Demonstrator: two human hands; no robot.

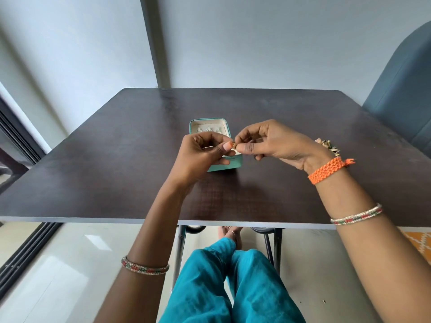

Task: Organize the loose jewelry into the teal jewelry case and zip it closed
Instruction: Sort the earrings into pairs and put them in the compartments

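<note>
— What was seen from the head view?

— A small gold piece [235, 146] was pinched between left hand [205, 152] and right hand [268, 143], above the open teal case [224, 167] on the surface [116, 159].

— Handling?

— Judged light, delicate, slippery; best pinched at its edges.

I count one teal case [215, 145] open on the desk [116, 148], and one small gold piece [235, 146] above its near edge. Right of the case lies one heap of jewelry [327, 146]. Two hands, three bangles, one orange band.
</note>
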